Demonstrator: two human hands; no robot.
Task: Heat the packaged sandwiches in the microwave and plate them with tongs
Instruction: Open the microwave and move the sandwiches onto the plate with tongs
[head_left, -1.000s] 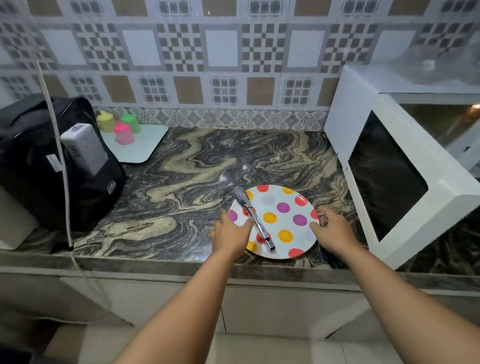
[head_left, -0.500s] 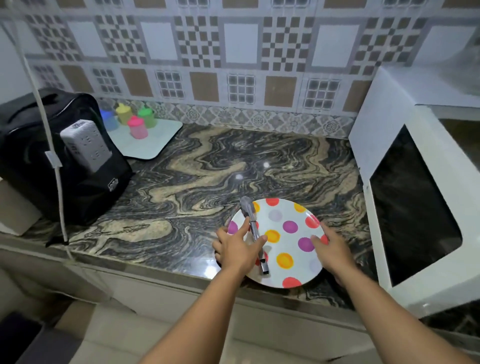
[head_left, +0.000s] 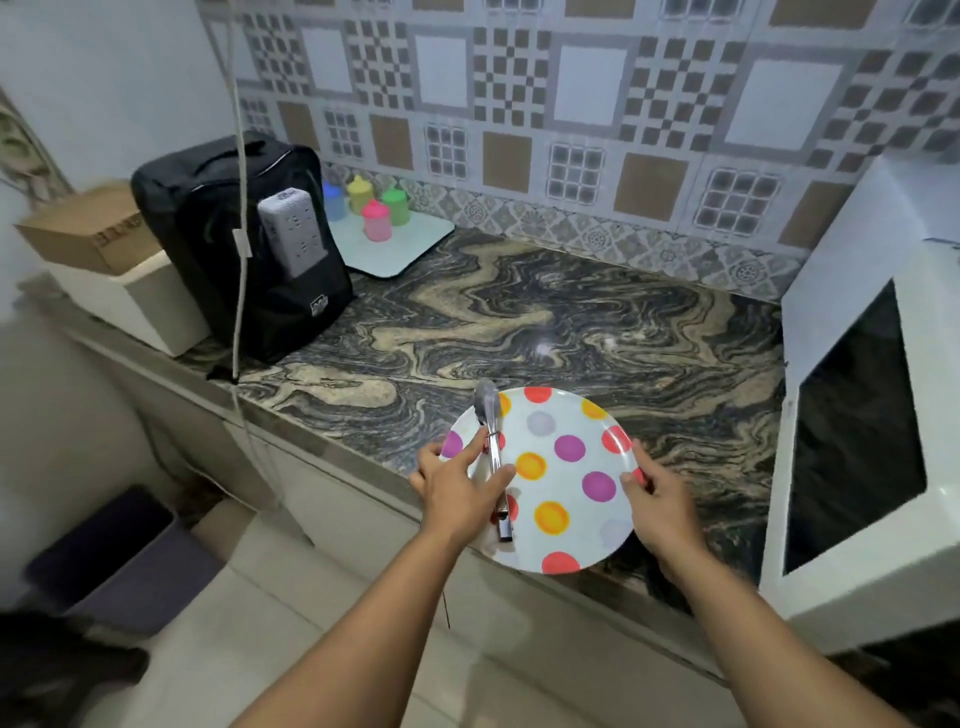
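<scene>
Head view: left hand (head_left: 457, 491) pinching polka-dot plate (head_left: 566, 514) and tongs (head_left: 493, 452) together, right hand (head_left: 660, 509) gripping opposite rim, over counter edge beside closed microwave (head_left: 857, 441); no sandwiches visible; probably staging plate, next fetching sandwiches

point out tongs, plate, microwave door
tongs (head_left: 494, 452), head view, mid-shaft.
plate (head_left: 569, 506), head view, bare white centre.
microwave door (head_left: 857, 447), head view, dark window.
</scene>
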